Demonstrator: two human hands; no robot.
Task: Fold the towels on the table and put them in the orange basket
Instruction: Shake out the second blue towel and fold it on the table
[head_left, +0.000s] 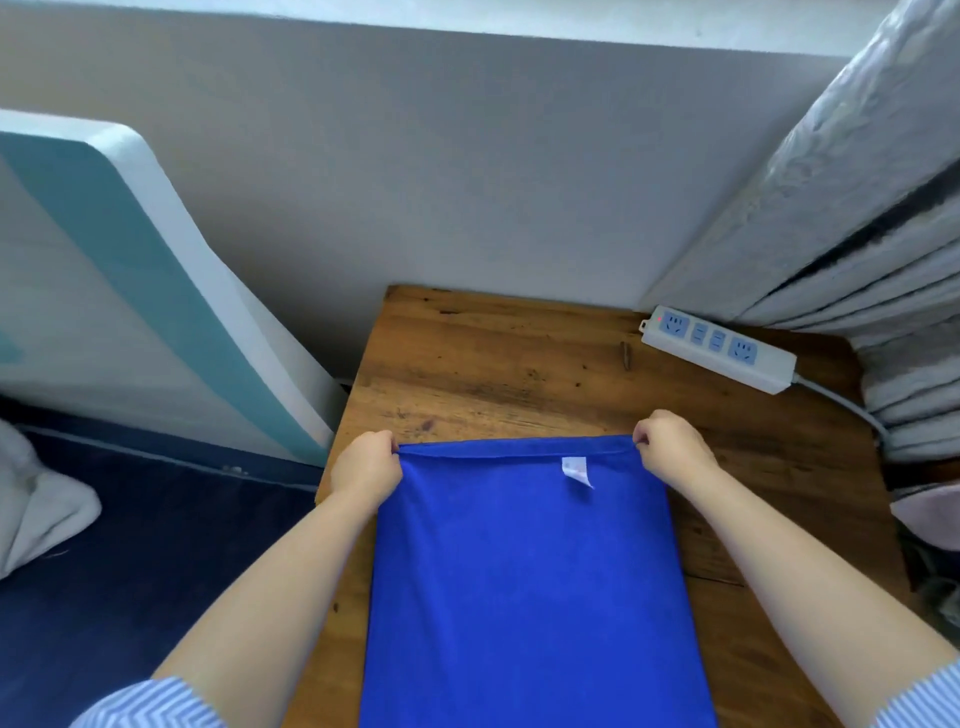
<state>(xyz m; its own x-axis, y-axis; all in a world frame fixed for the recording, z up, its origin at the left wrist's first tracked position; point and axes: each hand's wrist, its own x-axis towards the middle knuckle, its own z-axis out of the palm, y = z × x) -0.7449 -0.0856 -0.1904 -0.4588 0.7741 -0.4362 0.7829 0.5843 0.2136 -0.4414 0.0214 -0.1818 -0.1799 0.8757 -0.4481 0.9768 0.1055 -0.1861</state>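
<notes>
The left hand (366, 467) and right hand (670, 447) each pinch a far corner of the flat blue cloth towel (524, 587), which lies between both grips on the brown wooden counter (498, 364).

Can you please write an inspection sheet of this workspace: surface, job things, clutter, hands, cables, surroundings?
Surface: brown wooden table, worn, dark marks.
Job's things: bright blue cloth towel lies flat on the table; small white label near its far edge. Orange basket: nothing seen.
Clutter: white plastic power strip at the far right corner.
Hands: left hand and right hand pinch the towel's far corners.
Cables: grey cord runs right from the strip.
Surroundings: grey wall, stacked grey bedding on the right.
</notes>
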